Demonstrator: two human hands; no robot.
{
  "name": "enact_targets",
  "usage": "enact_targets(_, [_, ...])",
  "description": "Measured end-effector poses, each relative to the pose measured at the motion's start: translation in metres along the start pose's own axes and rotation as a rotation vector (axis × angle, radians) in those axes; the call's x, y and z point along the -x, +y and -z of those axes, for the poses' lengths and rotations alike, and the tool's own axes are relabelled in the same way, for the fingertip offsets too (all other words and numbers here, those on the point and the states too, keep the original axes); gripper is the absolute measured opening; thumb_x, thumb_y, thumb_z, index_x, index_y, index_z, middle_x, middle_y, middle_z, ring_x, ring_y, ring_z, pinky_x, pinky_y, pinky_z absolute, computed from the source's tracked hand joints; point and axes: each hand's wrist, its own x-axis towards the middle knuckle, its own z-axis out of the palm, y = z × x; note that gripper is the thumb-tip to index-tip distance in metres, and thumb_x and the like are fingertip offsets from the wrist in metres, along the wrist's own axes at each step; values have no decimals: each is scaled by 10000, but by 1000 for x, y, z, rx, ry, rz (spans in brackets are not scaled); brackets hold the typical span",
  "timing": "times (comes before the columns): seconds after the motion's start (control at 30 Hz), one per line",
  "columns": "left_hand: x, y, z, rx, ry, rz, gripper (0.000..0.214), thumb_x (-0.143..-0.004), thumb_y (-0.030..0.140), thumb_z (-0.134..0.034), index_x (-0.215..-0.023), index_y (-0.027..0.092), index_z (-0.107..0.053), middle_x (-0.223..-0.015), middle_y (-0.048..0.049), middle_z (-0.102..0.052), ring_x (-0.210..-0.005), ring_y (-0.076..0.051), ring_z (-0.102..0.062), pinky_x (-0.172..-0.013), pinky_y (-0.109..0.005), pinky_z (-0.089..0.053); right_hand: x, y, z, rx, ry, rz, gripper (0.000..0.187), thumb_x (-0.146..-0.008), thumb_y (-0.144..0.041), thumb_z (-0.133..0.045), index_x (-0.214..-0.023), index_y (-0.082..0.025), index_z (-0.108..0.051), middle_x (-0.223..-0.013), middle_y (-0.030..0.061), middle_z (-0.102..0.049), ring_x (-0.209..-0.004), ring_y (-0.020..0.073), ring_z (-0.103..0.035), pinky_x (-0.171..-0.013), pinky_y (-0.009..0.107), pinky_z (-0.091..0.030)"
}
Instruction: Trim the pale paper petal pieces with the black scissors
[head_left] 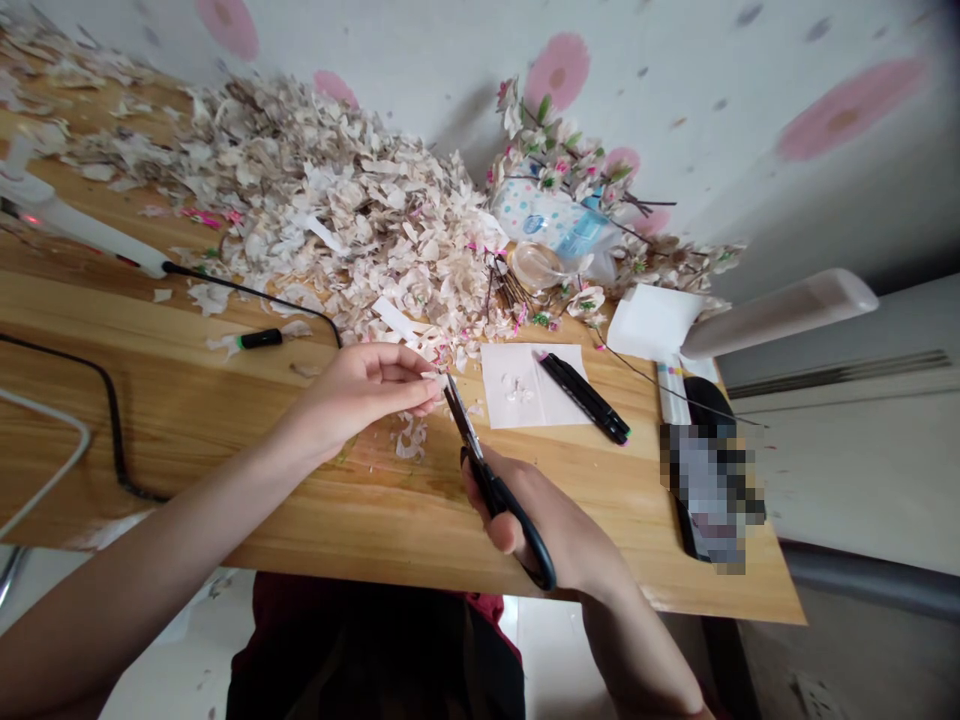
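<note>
Scissors (pixel 481 470) are gripped firmly in my right hand (pixel 532 520), their tips at a sliver of white paper (pixel 435 379) that my left hand (pixel 360 392) pinches between its fingertips, above the wooden tabletop (pixel 187 410). I cannot tell how far the blades stand open. Further off, black marker pens (pixel 583 397) lie beside a white sheet (pixel 525 385); past them spreads a heap of cut paper scraps (pixel 322 210) and blossom sprigs (pixel 555 150).

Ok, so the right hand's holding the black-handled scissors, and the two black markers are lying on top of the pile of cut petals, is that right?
Not quite: the two black markers lie on a white paper sheet on the table, not on the pile of cut petals, as the head view shows. The right hand does hold the black-handled scissors.
</note>
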Motion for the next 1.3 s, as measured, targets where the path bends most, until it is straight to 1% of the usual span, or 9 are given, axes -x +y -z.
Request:
enact_targets(0.33, [-4, -4, 5, -108, -46, 44, 171, -617, 281, -811, -682, 156, -713, -646, -1, -692, -548, -76, -554, -567, -193, -461, 1, 0, 1, -27, 0, 14, 731, -715, -909, -263, -764, -198, -426, -691, -16, -482, -614, 142, -427, -564, 263, -298])
enact_targets(0.57, [-4, 0, 6, -198, -123, 122, 126, -629, 268, -780, -653, 161, -719, -564, 0, -650, -526, -94, -535, -527, -206, -423, 2, -2, 5, 28, -16, -41, 735, -691, -917, -264, -746, -202, -422, -680, -13, -478, -620, 155, -426, -569, 275, -289])
enact_targets(0.67, [-5, 1, 7, -215, -173, 145, 125, -629, 260, -787, -637, 155, -718, -583, -6, -661, -527, -85, -533, -532, -199, -418, 2, -3, 7, 48, -33, -58, 736, -698, -917, -260, -742, -200, -421, -679, -9, -481, -616, 156, -424, -566, 277, -281])
enact_targets(0.87, [-7, 1, 13, -222, -253, 195, 134, -677, 267, -769, -633, 151, -720, -598, -11, -670, -528, -82, -550, -542, -191, -446, 2, -2, 9, 68, -56, -101, 731, -686, -920, -305, -717, -199, -420, -640, -18, -467, -590, 144, -405, -547, 269, -267])
enact_targets(1.0, [-7, 3, 14, -214, -300, 215, 122, -669, 245, -771, -643, 140, -715, -602, -20, -682, -554, -104, -598, -588, -214, -496, 2, -1, 12, 69, -35, -123, 687, -695, -887, -406, -679, -201, -417, -594, -30, -443, -568, 133, -378, -523, 257, -263])
enact_targets(1.07, [-8, 2, 13, -228, -294, 193, 117, -664, 240, -777, -667, 138, -719, -643, -35, -706, -595, -124, -633, -631, -236, -518, 1, 0, 12, 60, -9, -121, 667, -701, -866, -455, -659, -201, -416, -578, -33, -438, -552, 128, -372, -508, 253, -264])
enact_targets(1.13, [-9, -1, 12, -279, -252, 132, 139, -676, 273, -778, -715, 147, -735, -716, -51, -735, -661, -147, -664, -684, -259, -529, -1, 0, 9, 0, 55, -113, 634, -743, -827, -477, -657, -200, -434, -560, -37, -437, -526, 119, -381, -494, 247, -278])
enact_targets(1.23, [-10, -10, 8, -358, -174, 17, 183, -707, 342, -763, -775, 173, -755, -832, -53, -763, -775, -173, -686, -770, -281, -529, -11, 1, 1, -181, 262, -108, 521, -840, -691, -528, -693, -194, -478, -534, -47, -454, -484, 105, -414, -485, 237, -327])
enact_targets(1.3, [-9, -16, 4, -379, -150, -44, 184, -722, 355, -750, -795, 186, -760, -869, -45, -770, -816, -185, -690, -794, -289, -528, -18, 2, -5, -288, 402, -94, 432, -839, -604, -598, -758, -186, -529, -554, -43, -496, -487, 108, -458, -498, 239, -379])
